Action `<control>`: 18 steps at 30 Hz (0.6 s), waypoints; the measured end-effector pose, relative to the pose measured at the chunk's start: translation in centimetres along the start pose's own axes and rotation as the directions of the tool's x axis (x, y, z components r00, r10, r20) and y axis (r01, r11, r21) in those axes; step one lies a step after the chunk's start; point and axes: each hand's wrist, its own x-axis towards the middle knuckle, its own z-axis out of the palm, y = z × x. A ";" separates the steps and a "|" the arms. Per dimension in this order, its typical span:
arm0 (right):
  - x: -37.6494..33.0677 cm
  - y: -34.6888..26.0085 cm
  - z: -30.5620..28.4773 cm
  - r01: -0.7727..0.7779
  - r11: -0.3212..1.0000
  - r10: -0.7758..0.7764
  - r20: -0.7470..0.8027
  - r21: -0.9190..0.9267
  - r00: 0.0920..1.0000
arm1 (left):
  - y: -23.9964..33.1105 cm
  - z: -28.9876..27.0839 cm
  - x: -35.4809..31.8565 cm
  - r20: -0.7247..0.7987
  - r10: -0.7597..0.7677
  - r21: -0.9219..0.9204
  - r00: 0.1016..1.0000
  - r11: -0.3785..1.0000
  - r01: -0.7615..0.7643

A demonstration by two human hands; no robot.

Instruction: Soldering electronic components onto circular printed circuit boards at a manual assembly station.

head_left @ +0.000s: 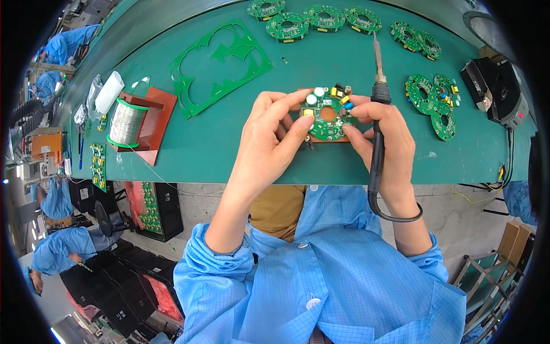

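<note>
A round green circuit board [327, 115] with white, yellow and blue parts lies over a small brown block on the green bench. My left hand [274, 135] grips the board's left edge, thumb on its lower rim. My right hand [382, 137] touches the board's right edge with its fingertips and also holds a black soldering iron [376, 109], tip pointing up and away, its cable looping under my wrist.
Several round green boards [323, 17] lie along the far edge and more such boards [436, 103] at the right. A solder wire spool [126, 121] sits on a red stand at left, beside an empty green panel frame [220, 66]. A black device [498, 92] stands far right. People in blue coats work at left.
</note>
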 end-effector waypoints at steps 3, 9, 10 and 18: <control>0.0 0.1 0.1 0.000 1.000 0.000 -0.008 0.003 1.000 | -0.1 0.0 -0.1 -0.011 -0.006 -0.013 1.000 1.000 0.006; -0.2 0.1 0.2 -0.011 1.000 0.011 -0.017 0.012 1.000 | 0.0 0.0 0.0 -0.005 0.005 0.014 1.000 1.000 -0.005; -0.2 0.1 0.2 -0.010 1.000 0.011 -0.021 0.013 1.000 | 0.0 0.0 0.0 -0.003 0.004 0.018 1.000 1.000 -0.003; -0.1 0.1 0.1 0.010 1.000 -0.010 -0.024 0.023 1.000 | 0.1 0.1 -0.3 -0.009 -0.018 0.004 1.000 1.000 0.018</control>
